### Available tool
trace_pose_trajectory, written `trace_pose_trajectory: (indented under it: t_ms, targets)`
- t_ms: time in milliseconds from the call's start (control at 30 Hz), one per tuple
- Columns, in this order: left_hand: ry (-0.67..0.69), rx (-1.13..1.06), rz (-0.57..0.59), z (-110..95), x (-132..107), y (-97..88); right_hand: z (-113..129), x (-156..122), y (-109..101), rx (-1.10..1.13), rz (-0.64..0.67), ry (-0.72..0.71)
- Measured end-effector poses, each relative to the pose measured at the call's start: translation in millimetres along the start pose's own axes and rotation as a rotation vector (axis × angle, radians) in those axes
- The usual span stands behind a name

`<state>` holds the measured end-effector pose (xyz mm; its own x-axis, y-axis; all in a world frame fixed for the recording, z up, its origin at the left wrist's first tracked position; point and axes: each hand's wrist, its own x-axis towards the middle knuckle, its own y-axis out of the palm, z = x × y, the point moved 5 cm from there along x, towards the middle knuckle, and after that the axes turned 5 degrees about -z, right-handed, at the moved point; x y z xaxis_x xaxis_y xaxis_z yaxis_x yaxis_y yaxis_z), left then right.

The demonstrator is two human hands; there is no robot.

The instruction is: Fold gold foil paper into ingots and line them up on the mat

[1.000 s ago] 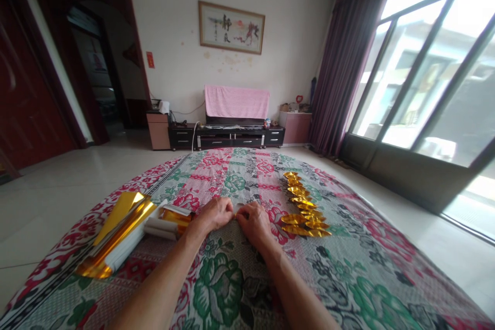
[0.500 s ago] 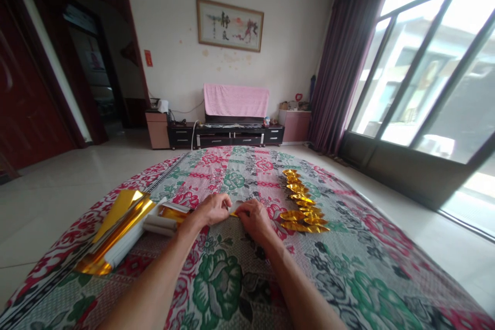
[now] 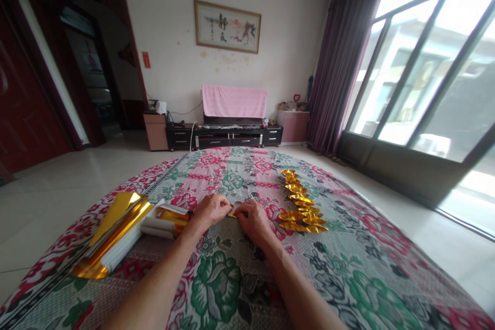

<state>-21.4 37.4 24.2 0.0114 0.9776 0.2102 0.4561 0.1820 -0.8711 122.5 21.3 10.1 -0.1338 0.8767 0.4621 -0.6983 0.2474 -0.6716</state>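
My left hand (image 3: 213,209) and my right hand (image 3: 250,216) face each other low over the flowered cloth. Between the fingertips is a small piece of gold foil paper (image 3: 232,213), pale on one side and mostly covered by the fingers. Both hands are closed in a pinch on it. Beside my left wrist lies a smaller stack of gold and white paper (image 3: 160,227), its edges curled. To the right of my right hand, a column of folded gold paper boat shapes (image 3: 302,211) runs away from me.
Large gold foil sheets (image 3: 116,234) lie curled at the left of the cloth-covered round table (image 3: 216,278). Past its far edge stands a low black cabinet (image 3: 216,142), with a pink cloth (image 3: 234,101) over a screen. Windows (image 3: 421,72) line the right side.
The view shifts very slightly. My left fingertips have drawn a little closer over the gold paper; my right hand keeps its pinch in nearly the same place.
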Motion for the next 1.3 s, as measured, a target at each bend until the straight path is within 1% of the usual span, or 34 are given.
trace_pose_trajectory:
  t_ms: [267, 433, 600, 667, 767, 833, 967, 1167, 1300]
  targets:
    - [0.006, 0.173, -0.041, -6.0, -2.5, 4.3, -0.1, -0.8, -1.3, -0.01, -0.022, 0.035]
    - [0.022, 0.236, -0.036, -13.3, -7.3, 5.6, -1.2, -0.2, -2.8, -0.031, -0.072, 0.055]
    - [-0.021, 0.233, -0.016, -21.9, -12.2, -0.1, 1.0, 0.6, -5.1, -0.028, -0.043, 0.063]
    - [-0.023, 0.227, -0.014, -23.4, -13.0, -0.8, 3.4, 0.7, -6.4, -0.033, -0.03, 0.033]
    - [0.028, 0.212, -0.021, -25.1, -13.4, 1.2, 6.9, 0.2, -8.4, -0.047, -0.026, -0.031]
    - [0.068, 0.202, -0.022, -25.9, -13.6, 3.5, 7.8, -0.5, -9.9, -0.05, -0.036, -0.049]
    - [0.073, 0.198, 0.001, -25.9, -13.8, 6.3, 8.2, -2.0, -10.3, -0.041, -0.058, -0.064]
    - [0.01, 0.218, -0.036, -23.3, -12.2, 2.6, 4.1, -1.6, -5.9, -0.046, -0.063, -0.06]
    - [0.037, 0.207, -0.019, -20.9, -10.5, 4.6, 5.3, -0.7, -5.6, -0.021, -0.046, -0.071]
